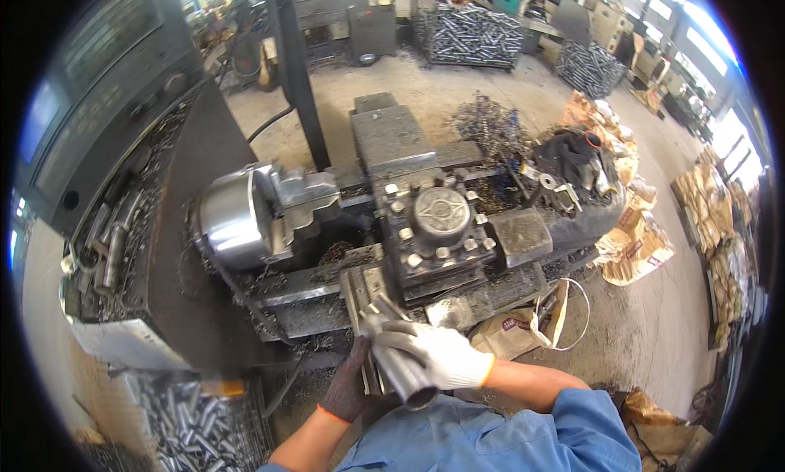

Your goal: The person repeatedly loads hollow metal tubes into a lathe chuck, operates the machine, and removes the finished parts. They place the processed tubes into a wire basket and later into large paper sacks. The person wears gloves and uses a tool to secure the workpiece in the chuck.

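Observation:
A grey metal tube [397, 369] is held slantwise just in front of my body, its hollow end toward my shirt. My right hand [437, 353], in a white glove with a yellow cuff, is closed over its upper side. On the tube's left side is my left hand [350, 384], in a dark glove with an orange cuff; its fingers are partly hidden. Further metal pieces [383, 307] show at the tube's far end; whether they are separate tubes is unclear. Right beyond my hands stands the lathe's tool post [442, 214], ringed with square-headed bolts.
The lathe chuck [239, 217] is at left, beside a ledge [135, 218] strewn with chips and tools. Loose metal tubes [192, 423] lie in a pile at lower left. A paper bag [515, 331] sits right of my hands. Curled metal shavings [491, 132] and full wire bins [470, 34] are farther off.

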`<state>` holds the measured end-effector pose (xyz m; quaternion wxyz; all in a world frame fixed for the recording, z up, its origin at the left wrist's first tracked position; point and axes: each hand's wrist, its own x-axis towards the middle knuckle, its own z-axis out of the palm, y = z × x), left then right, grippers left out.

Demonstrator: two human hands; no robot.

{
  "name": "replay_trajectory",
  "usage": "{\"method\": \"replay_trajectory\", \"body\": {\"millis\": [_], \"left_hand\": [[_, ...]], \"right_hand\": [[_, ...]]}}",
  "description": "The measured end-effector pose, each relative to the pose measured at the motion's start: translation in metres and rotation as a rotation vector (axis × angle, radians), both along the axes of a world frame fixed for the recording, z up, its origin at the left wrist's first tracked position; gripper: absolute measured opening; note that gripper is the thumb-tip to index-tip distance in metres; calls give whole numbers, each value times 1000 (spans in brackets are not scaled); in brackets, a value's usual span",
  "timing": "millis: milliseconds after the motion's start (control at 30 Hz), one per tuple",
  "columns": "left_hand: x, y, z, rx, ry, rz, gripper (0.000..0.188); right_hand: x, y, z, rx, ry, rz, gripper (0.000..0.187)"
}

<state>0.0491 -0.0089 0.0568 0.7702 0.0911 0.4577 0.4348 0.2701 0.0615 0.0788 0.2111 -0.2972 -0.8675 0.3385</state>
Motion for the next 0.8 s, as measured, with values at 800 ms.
{"method": "replay_trajectory", "body": {"millis": [800], "left_hand": [[-92,63,9,747,474,391,64]], "right_hand": [[-68,254,176,721,-775,-119,57]]}}
